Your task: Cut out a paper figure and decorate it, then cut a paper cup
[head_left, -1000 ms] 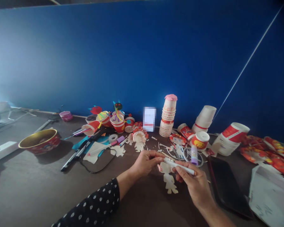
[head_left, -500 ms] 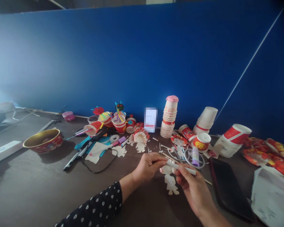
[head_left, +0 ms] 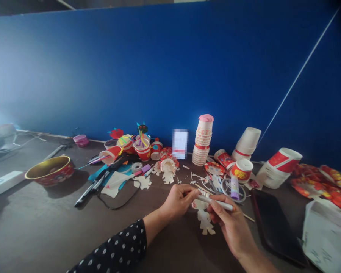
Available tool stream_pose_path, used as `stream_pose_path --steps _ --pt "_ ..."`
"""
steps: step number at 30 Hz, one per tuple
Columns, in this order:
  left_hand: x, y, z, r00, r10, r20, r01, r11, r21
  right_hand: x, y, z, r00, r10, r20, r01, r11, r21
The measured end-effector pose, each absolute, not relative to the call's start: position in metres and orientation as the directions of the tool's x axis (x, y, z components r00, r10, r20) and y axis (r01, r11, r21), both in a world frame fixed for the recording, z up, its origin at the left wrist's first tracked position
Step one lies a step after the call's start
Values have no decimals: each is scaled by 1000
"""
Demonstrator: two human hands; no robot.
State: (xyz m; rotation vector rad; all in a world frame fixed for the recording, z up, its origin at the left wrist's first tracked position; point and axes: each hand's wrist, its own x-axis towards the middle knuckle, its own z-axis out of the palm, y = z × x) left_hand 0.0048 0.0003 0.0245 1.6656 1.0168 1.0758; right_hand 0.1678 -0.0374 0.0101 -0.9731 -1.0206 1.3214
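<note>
Both my hands meet over the brown table (head_left: 45, 227), gripping a white pen-like stick (head_left: 216, 202). My left hand (head_left: 177, 201) pinches its left end with closed fingers. Curled round the right part of the stick is my right hand (head_left: 230, 223). Just under the stick lies a pale paper cut-out figure (head_left: 204, 222) on the table. A purple glue stick (head_left: 234, 187) stands inside a clear ring just behind my right hand.
A stack of paper cups (head_left: 203, 140) stands at the blue wall, with more cups (head_left: 247, 142) to its right. Decorated cups (head_left: 140, 146), pens (head_left: 88, 187) and a gold bowl (head_left: 48, 170) sit left. A black phone (head_left: 275, 223) lies right, beside a white box (head_left: 326, 235).
My hands stay joined on the white stick and have shifted only slightly. The view has drifted a little.
</note>
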Motion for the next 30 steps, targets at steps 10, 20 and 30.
stream_pose_path --steps 10,20,30 --pt "6 8 17 129 989 75 324 -114 939 174 -38 4 -69 987 143 -139 133 -981" --pt "4 12 8 73 997 25 368 -51 928 175 -37 9 -30 991 134 -63 132 -989" --pt "8 14 3 98 976 -197 129 183 975 174 -34 7 -11 983 182 82 182 -980"
